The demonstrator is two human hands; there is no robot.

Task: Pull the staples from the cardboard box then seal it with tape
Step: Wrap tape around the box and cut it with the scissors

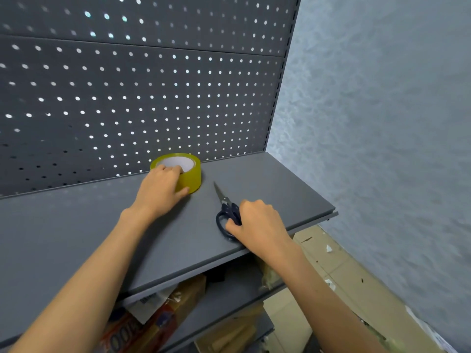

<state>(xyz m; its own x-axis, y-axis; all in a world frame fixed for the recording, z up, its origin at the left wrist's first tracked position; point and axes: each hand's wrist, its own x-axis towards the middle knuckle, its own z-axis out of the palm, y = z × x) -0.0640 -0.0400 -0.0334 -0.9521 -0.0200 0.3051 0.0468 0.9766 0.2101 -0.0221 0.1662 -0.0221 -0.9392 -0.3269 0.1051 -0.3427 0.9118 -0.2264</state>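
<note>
A grey metal shelf [267, 179] (backed by pegboard) carries a yellow tape roll [190, 174] far along and dark-handled scissors [226, 212] nearer, to its right.

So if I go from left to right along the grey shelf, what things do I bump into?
Left hand → yellow tape → scissors → right hand, all on the shelf.

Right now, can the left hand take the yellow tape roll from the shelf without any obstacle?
Probably yes. The left hand already lies on the tape roll, its fingers over the rim. The shelf around the roll is bare, and the scissors lie apart, under the right hand.
</note>
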